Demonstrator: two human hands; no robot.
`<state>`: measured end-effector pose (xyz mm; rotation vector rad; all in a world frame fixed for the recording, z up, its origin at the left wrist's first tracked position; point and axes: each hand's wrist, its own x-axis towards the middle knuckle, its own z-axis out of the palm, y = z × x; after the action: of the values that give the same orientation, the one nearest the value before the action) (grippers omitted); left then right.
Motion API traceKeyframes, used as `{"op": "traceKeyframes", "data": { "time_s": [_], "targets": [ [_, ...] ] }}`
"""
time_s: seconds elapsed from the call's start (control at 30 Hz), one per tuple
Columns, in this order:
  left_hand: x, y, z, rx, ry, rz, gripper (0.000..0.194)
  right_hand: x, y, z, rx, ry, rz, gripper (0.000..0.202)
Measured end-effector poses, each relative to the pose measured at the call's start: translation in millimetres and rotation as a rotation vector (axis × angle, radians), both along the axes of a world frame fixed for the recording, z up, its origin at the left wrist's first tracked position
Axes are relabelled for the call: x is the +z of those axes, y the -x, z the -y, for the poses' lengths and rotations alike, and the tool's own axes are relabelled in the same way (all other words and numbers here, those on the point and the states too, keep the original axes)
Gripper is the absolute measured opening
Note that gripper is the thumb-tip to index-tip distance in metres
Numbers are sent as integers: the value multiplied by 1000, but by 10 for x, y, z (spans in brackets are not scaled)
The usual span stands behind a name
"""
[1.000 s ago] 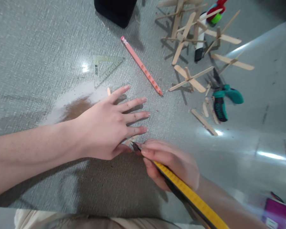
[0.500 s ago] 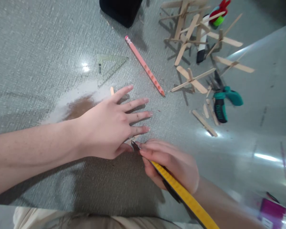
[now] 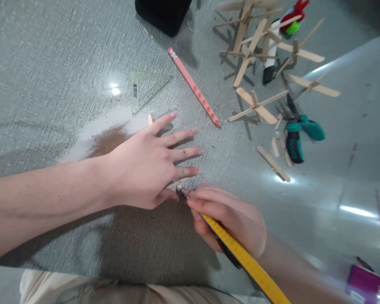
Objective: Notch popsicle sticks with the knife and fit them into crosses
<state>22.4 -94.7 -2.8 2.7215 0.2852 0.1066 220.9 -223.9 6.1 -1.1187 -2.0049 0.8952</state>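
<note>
Right hand [image 3: 229,219] grips cutter [image 3: 248,261]; black case [image 3: 164,13], contents hidden.

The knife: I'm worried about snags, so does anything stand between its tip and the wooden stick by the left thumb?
Nothing visible does. The knife in the right hand has its tip at the wooden stick; the left hand lies close, its thumb beside the tip rather than between them.
</note>
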Motion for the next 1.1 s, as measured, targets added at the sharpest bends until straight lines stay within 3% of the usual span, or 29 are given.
{"op": "traceKeyframes", "data": {
  "time_s": [0.27,0.83,1.1],
  "targets": [
    [-30,-8,0,-5,-15,6,51,-12,19,0,-89,-66,72,32],
    [-21,-18,10,3,-87,-6,52,-13,22,0,-70,-29,88,35],
    [-16,-16,4,0,-3,34,52,21,48,34,-70,-33,99,33]
  ]
}}
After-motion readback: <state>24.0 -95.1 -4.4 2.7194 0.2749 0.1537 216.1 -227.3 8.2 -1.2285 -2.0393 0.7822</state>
